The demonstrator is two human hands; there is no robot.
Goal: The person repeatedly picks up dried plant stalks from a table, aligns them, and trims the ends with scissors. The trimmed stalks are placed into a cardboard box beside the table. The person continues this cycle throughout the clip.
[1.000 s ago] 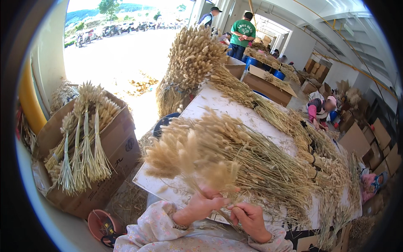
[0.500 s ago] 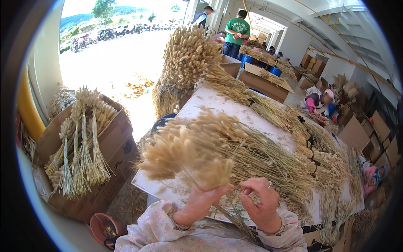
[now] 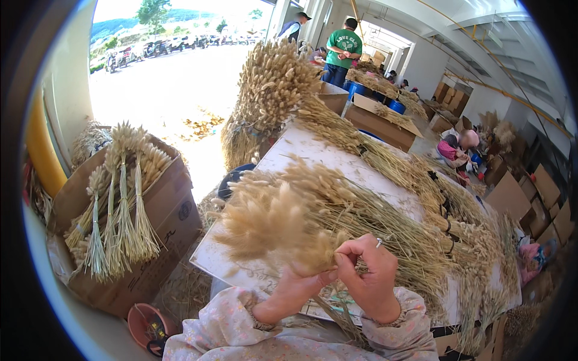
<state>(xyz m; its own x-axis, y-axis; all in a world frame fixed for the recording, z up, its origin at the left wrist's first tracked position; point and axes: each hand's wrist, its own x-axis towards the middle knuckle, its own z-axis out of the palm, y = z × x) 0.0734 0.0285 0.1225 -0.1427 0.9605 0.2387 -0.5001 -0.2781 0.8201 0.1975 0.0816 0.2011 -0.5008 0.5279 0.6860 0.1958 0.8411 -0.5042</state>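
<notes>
My left hand (image 3: 295, 295) is closed round the stems of a bunch of dried bunny-tail grass (image 3: 265, 219), whose fluffy heads fan out to the left, blurred by motion. Below the fist the stems slant down toward my lap. My right hand (image 3: 368, 274), with a ring on one finger, pinches thumb against forefinger beside the bunch, close to my left thumb. What sits in that pinch is too small to make out. Behind both hands a large loose pile of the same grass (image 3: 373, 222) lies across the white table (image 3: 229, 265), stems pointing right.
Left of me, a cardboard box (image 3: 174, 204) carries several tied grass bundles (image 3: 123, 210). A reddish-brown bucket (image 3: 147, 322) stands below it. A tall sheaf (image 3: 271, 90) rises beyond the table; more bound bundles (image 3: 445, 204) line its far right side. Other people are farther back.
My right hand has moved left and up against the bunch, its fingers now pinched near my left thumb. The grass heads and my left hand have shifted slightly right.
</notes>
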